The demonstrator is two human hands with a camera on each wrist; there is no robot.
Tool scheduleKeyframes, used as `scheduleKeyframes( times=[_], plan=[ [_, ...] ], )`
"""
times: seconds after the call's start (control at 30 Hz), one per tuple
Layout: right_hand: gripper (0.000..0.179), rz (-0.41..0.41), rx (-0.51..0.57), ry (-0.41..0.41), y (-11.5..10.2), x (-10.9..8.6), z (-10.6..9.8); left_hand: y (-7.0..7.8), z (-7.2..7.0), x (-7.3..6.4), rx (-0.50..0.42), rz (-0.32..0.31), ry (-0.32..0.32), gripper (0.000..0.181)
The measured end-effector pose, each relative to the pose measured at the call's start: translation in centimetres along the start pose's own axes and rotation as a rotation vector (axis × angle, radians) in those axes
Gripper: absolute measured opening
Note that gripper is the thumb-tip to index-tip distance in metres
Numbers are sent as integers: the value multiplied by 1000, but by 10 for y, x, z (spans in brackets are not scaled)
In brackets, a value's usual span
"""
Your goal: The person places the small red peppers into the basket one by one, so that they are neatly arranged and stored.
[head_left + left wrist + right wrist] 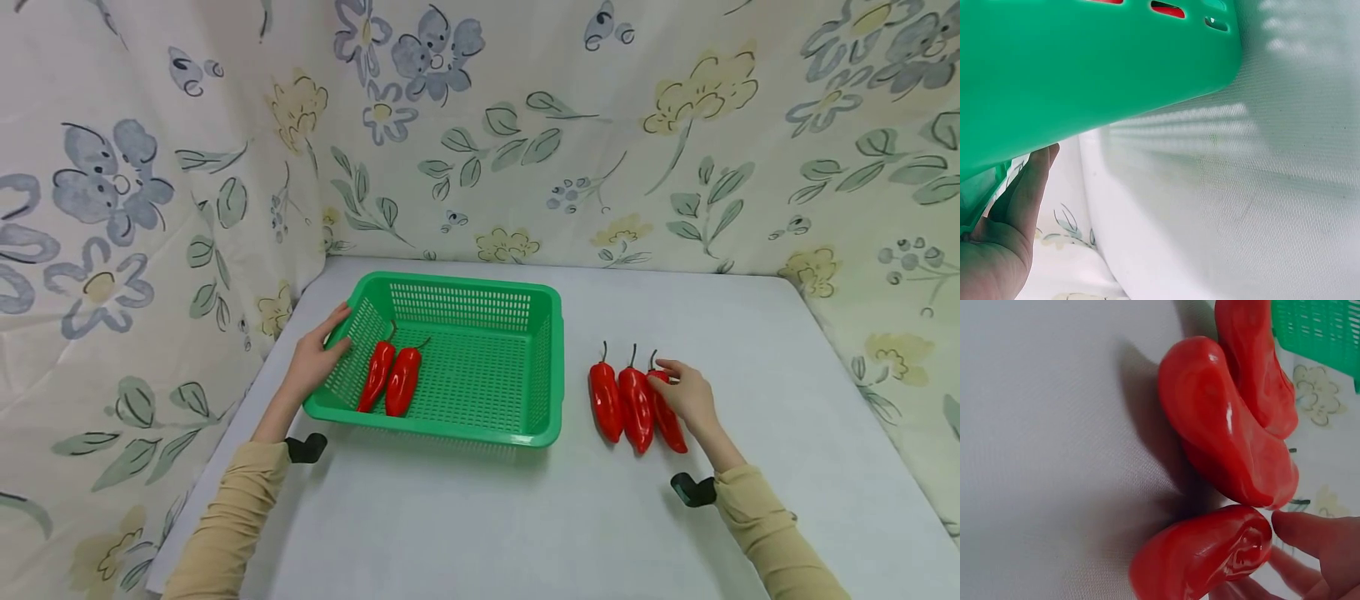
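A green plastic basket with slotted walls stands on the table, two long red peppers lying inside at its left end, one slimmer and one plumper. My left hand grips the basket's left rim, thumb over the inner side. Right of the basket, three red peppers lie side by side, stems pointing away. With thumb and fingers on either side of its stem end, my right hand pinches the rightmost pepper. The middle pepper lies close beside it, and the left pepper is beyond.
A white cloth covers the table. Flower-patterned curtain hangs along the back and the left side. Small dark devices sit at the left wrist and the right wrist.
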State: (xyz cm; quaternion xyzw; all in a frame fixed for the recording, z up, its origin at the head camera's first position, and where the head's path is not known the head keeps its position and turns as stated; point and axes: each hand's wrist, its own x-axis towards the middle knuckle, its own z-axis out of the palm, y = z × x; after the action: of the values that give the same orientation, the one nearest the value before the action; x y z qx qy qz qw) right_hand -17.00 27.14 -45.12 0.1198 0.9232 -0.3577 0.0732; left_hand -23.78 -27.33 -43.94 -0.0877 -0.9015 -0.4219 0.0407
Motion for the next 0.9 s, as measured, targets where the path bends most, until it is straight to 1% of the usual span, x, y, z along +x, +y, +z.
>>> scheduleKeyframes(
  times=[0.37, 0.63, 0.9],
  plan=[
    [44, -47, -97, 44, 2, 1, 5, 0, 0, 0, -5, -5, 1, 52],
    [44, -59, -100, 71, 5, 0, 5, 2, 0, 0, 6, 0, 2, 53],
    [43, -65, -88, 81, 5, 0, 4, 1, 0, 0, 4, -4, 2, 53]
  ],
)
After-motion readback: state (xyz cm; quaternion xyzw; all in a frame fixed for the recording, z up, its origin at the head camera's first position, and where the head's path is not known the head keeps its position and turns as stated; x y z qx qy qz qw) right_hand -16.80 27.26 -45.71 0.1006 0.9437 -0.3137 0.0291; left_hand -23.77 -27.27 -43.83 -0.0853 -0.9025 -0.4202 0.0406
